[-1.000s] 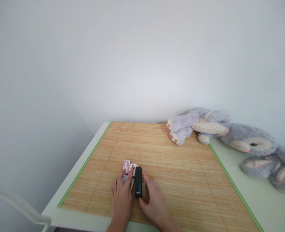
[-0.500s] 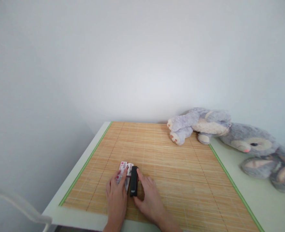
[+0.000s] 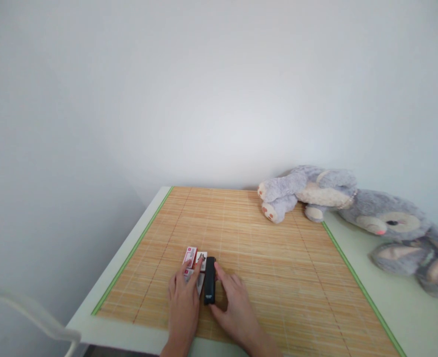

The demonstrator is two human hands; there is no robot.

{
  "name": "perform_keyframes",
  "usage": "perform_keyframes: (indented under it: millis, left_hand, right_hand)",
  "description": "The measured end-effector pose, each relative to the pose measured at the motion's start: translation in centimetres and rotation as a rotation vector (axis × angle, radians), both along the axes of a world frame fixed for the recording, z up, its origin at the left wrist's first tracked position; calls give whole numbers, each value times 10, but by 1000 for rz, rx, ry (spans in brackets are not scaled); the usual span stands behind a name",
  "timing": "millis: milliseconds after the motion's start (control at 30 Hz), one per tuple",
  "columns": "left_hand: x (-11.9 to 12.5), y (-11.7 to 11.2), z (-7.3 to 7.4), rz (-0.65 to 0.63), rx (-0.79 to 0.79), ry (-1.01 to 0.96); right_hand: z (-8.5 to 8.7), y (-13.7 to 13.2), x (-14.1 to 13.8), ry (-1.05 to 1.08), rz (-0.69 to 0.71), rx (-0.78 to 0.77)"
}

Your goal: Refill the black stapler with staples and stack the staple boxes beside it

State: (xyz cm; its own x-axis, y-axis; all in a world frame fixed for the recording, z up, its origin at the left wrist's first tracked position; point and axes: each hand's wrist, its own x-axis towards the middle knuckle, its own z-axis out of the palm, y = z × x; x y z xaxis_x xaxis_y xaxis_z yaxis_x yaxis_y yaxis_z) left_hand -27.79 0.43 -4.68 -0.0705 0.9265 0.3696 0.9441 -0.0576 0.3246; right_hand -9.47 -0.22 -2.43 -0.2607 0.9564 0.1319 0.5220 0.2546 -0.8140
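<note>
Left hand [image 3: 183, 307] flat on small boxes [image 3: 194, 263]; right hand [image 3: 233, 310] cupping black stapler [image 3: 209, 286].

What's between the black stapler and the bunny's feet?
Nothing but bare mat between stapler and bunny, in the head view.

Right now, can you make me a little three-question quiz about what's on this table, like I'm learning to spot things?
1. True or false: the black stapler lies between the left hand and the right hand.
2. What do the left hand's fingers rest on? A) the plush rabbit B) the small red-and-white boxes C) the wall
3. Fill in: the grey plush rabbit lies at the far ____ side of the bamboo mat.

Key
1. True.
2. B, the small red-and-white boxes, just left of the stapler.
3. Right, partly on the mat and partly on the pale table.
</note>
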Motion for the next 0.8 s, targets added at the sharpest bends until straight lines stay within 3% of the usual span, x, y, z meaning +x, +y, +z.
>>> perform_keyframes:
  millis: [300,600,800]
  left_hand:
    - [-28,7,2,43,40,-31]
    - [-59,16,-8,-4,42,-48]
    - [-65,19,-9,-12,37,-59]
  right_hand:
    - [-3,7,-31,-51,34,8]
    - [2,6,-40,-38,63,-7]
    - [3,7,-45,-44,31,-23]
